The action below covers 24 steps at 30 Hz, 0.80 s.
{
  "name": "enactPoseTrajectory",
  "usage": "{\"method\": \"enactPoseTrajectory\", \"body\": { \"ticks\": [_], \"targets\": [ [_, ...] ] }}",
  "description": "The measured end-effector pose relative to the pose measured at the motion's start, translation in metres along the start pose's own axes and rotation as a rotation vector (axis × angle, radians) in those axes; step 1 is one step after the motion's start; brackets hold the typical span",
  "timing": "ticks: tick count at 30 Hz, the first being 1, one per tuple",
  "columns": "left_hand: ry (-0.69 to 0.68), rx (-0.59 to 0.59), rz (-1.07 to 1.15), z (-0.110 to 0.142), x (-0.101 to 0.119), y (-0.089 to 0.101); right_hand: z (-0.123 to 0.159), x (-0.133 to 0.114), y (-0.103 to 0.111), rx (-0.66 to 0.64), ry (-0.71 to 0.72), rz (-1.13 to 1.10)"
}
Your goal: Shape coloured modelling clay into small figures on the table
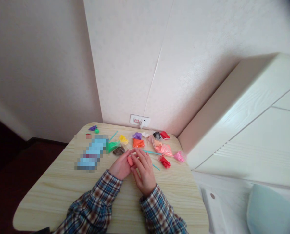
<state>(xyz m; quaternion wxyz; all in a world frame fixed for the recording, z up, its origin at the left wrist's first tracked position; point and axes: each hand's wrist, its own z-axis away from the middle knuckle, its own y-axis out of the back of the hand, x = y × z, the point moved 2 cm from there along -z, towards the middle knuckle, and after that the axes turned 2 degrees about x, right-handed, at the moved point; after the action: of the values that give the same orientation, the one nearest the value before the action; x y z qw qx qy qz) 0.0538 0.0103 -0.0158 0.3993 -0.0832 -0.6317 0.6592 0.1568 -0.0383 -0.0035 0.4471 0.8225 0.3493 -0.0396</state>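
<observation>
A small lump of coral-red modelling clay lies between my two hands above the table. My left hand cradles it from the left, palm turned inward. From the right, my right hand has its curved fingers over the clay, fingertips meeting the left hand. Just beyond the hands are bags of brown clay, green clay and orange clay. A bag of red clay and a thin teal stick lie right of my right hand.
More bagged clay, including yellow, purple and pink, lines the far side of the wooden table. A purple-and-green clay piece sits at the far left. A pixelated blue patch is nearby. A wall socket is behind.
</observation>
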Motion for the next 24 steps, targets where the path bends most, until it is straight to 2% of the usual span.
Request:
{"method": "enactPoseTrajectory", "body": {
  "ticks": [5, 14, 24],
  "targets": [
    [0.069, -0.100, -0.130, 0.004, 0.000, -0.004, 0.000, 0.002, 0.003, 0.022, -0.047, -0.003],
    [0.091, -0.080, -0.336, 0.007, 0.006, 0.016, 0.001, 0.000, 0.012, 0.176, -0.103, -0.103],
    [0.084, -0.154, -0.367, 0.009, 0.004, 0.014, 0.003, -0.003, 0.015, 0.187, -0.051, -0.130]
  ]
}}
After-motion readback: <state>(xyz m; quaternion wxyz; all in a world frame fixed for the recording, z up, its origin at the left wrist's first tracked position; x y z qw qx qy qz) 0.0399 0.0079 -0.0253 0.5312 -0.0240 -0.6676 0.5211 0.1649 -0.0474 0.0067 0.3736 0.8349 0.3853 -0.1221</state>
